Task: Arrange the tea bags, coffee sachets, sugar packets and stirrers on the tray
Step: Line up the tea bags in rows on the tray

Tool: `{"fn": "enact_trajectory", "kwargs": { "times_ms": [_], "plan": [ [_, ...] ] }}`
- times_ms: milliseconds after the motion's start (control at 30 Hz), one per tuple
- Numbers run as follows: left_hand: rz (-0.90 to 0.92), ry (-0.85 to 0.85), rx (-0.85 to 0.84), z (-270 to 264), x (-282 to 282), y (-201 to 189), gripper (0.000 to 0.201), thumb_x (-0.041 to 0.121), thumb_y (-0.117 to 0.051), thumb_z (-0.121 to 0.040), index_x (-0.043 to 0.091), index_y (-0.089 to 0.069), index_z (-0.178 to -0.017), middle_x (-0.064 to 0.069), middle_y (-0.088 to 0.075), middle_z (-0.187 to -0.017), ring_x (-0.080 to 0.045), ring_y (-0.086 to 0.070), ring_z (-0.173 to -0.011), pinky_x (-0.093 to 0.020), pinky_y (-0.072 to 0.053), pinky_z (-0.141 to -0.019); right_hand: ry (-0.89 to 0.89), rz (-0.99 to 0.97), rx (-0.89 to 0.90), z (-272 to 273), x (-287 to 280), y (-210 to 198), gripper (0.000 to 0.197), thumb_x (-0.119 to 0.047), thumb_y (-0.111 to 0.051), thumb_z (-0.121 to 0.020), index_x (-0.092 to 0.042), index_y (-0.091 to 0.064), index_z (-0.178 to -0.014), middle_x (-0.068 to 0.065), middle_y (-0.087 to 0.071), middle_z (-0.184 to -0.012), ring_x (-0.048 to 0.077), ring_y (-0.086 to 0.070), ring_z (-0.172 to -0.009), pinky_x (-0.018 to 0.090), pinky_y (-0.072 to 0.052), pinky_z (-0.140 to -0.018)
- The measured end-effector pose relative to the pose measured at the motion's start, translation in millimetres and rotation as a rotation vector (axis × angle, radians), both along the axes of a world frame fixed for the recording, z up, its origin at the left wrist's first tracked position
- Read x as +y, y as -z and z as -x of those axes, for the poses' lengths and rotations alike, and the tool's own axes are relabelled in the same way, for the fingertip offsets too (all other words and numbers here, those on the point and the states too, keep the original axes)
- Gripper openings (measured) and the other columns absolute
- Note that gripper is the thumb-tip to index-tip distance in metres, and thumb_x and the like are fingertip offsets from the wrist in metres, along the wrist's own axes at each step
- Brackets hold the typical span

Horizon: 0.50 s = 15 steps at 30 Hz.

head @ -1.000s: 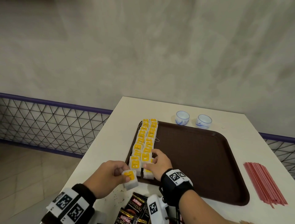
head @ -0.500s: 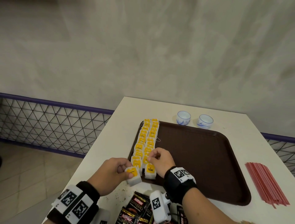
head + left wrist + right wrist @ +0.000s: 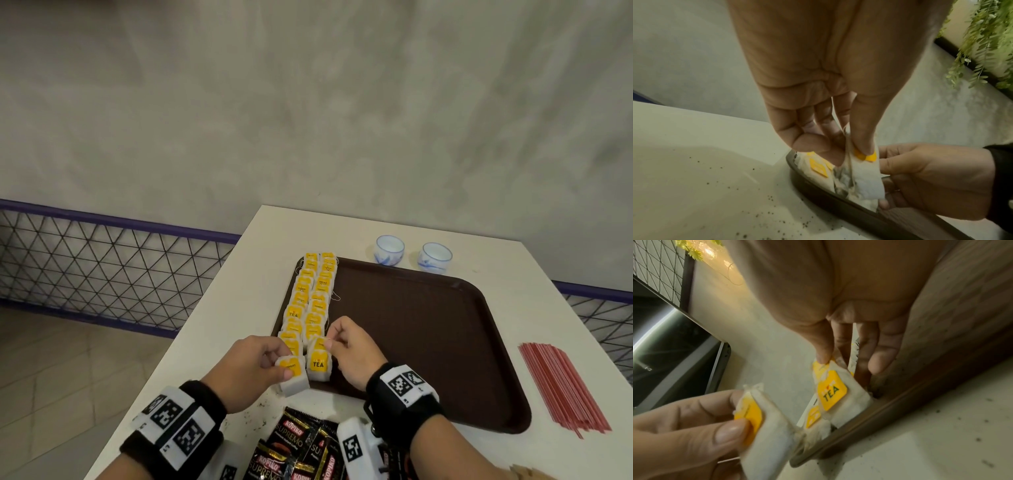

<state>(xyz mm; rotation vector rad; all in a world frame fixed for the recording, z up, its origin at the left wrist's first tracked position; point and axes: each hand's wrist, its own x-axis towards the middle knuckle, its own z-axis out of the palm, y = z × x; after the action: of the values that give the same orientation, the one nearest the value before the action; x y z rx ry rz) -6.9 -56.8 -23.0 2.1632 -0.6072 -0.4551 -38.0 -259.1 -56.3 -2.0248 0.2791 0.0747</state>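
Observation:
A dark brown tray point(image 3: 428, 342) lies on the white table, with two rows of yellow-tagged tea bags point(image 3: 313, 294) along its left side. My left hand point(image 3: 270, 363) pinches a white tea bag point(image 3: 293, 375) by its yellow tag just above the tray's near left corner; the left wrist view shows the same tea bag point(image 3: 863, 177) under my thumb. My right hand point(image 3: 334, 342) pinches the top of the nearest tea bag in the right row point(image 3: 318, 363), the tea bag point(image 3: 838, 392) labelled TEA, standing against the tray rim point(image 3: 869, 421).
Black coffee sachets point(image 3: 294, 448) lie near the table's front edge. Red stirrers point(image 3: 561, 387) lie in a bundle to the right of the tray. Two small blue-and-white cups point(image 3: 412, 253) stand behind the tray. Loose tea specks dot the table. A mesh fence runs behind.
My left hand has carried its tea bag a little right, up beside the tray's near corner. My right hand lifted off the row and now pinches the nearest tea bag's top.

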Motion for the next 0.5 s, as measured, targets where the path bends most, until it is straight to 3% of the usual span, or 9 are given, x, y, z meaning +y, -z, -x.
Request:
{"fn": "enact_trajectory", "kwargs": {
  "times_ms": [133,333,500],
  "plan": [
    [-0.045,0.031,-0.008,-2,-3,3,0.012,0.022,-0.069,-0.083,0.027,-0.062,-0.075,0.011,-0.05,-0.068,-0.001,-0.045,-0.062,-0.009,-0.038,-0.061,0.011,0.015,-0.019,2,-1,-4,0.019,-0.011,-0.05,-0.097,-0.023,-0.047,-0.081,-0.004,-0.053,-0.073,0.008,-0.044,-0.061,0.022,-0.038,-0.058],
    [-0.036,0.037,0.027,-5,-10,8,0.006,0.019,-0.067,-0.085,0.014,-0.065,-0.086,0.011,-0.047,-0.066,-0.002,-0.042,-0.059,-0.011,-0.037,-0.057,-0.003,0.067,0.014,0,1,1,0.022,-0.01,-0.051,-0.096,-0.025,-0.045,-0.08,-0.005,-0.05,-0.07,0.009,-0.042,-0.061,0.026,-0.042,-0.062],
    [-0.064,0.094,0.046,-5,-11,8,0.011,0.017,-0.068,-0.083,0.025,-0.062,-0.08,0.01,-0.047,-0.066,-0.004,-0.042,-0.06,-0.014,-0.038,-0.058,-0.024,0.034,0.008,2,1,6,0.02,-0.016,-0.063,-0.088,-0.029,-0.049,-0.092,-0.002,-0.063,-0.09,0.009,-0.055,-0.073,0.027,-0.045,-0.067]
  ]
}}
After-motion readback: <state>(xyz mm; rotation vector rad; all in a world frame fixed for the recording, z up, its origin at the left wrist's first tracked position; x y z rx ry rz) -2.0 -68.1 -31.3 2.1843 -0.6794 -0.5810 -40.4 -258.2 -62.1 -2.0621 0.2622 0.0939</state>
